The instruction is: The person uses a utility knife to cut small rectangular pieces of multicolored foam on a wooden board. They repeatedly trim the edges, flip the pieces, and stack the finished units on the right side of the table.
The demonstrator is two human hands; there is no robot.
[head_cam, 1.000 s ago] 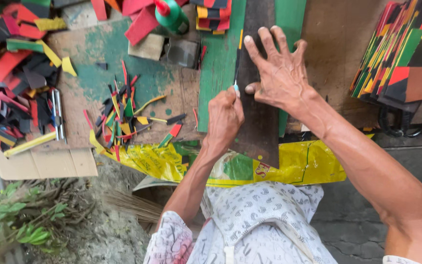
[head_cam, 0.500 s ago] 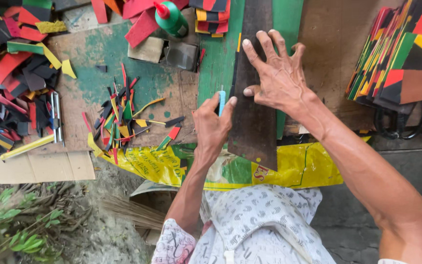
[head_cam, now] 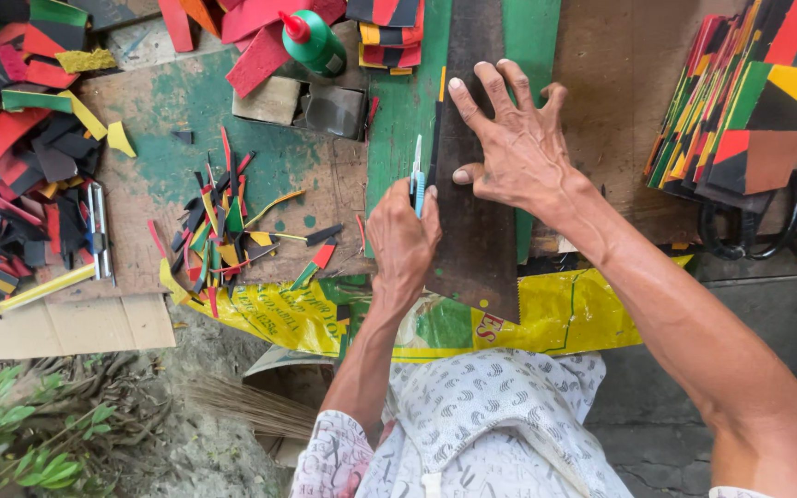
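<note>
Your right hand [head_cam: 514, 148] presses, fingers spread wide, on the long dark metal straightedge [head_cam: 477, 231] lying over the green sheet [head_cam: 398, 111]; your left hand [head_cam: 403, 242] grips a small blue-handled cutter [head_cam: 418, 180] against its edge. A green glue bottle with red cap [head_cam: 314, 41] stands above, colourful offcut strips [head_cam: 223, 217] litter the surface [head_cam: 315, 175] leftward.

Scraps [head_cam: 223, 217] left of straightedge [head_cam: 474, 184]; glue bottle [head_cam: 314, 41] behind; stack [head_cam: 740, 101] right

worn wooden worktable [head_cam: 186, 111] | bare dirt ground [head_cam: 186, 443] | daylight
</note>
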